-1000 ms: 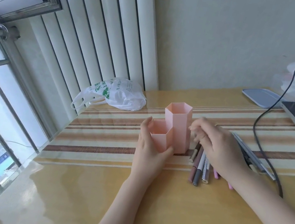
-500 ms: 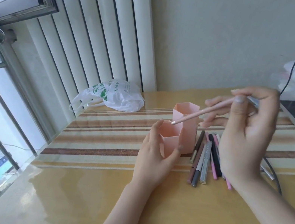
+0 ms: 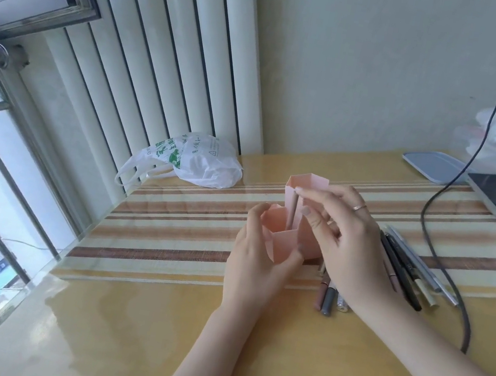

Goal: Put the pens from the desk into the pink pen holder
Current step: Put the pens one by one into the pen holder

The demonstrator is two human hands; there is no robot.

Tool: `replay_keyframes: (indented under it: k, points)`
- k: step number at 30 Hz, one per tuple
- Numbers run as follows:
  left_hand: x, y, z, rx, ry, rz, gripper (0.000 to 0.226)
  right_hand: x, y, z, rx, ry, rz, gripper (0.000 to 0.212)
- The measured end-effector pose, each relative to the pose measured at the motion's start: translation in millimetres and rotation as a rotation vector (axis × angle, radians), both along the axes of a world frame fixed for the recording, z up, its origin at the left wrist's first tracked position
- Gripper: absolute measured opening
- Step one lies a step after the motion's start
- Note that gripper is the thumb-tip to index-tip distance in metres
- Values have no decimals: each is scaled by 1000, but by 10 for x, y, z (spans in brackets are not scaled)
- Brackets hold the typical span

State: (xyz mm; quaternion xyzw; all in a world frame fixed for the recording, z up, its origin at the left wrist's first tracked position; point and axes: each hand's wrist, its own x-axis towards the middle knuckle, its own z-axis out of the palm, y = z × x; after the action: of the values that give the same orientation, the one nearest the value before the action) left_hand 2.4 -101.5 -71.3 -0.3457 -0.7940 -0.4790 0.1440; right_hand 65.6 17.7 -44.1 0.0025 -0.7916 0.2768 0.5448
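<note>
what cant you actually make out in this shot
Head view only:
- How many pens remain on the desk: the right hand and forearm cover most of them.
- The foot of the pen being lowered: hidden inside the pink pen holder.
- The holder's near wall: wrapped by the left hand.
- Print on the plastic bag: too small.

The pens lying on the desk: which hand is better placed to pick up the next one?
The right hand. It is beside the loose pens, pinching only the pen entering the pink hexagonal pen holder, while the left hand steadies that holder.
</note>
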Motion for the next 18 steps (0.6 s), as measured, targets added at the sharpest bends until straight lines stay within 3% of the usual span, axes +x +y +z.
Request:
replay_keyframes:
  k: [2, 5, 7, 9, 11, 14, 18]
  points:
    - [-15, -7, -3, 29, -17, 36, 72, 8, 85, -14, -25, -47, -41, 30]
    - [-80, -27, 0, 107, -62, 111, 78, 55, 286, 67, -110, -179, -110, 19]
    - [-105, -39, 1, 145, -100, 122, 78, 87, 468, 60, -93, -501, -75, 21]
    - [-108, -47, -5, 158, -102, 107, 79, 133, 553, -2, 72, -856, -38, 27]
    - [-106, -44, -9, 159, -104, 100, 78, 146, 554, -70, 169, -1037, 0, 31]
    - [-112, -34, -9, 151, -123, 106, 77, 104, 560, -69, 144, -1077, 6, 35]
    - [-124, -40, -15, 136, -110, 113, 77, 36, 594, -91, 308, -1081, 41, 34]
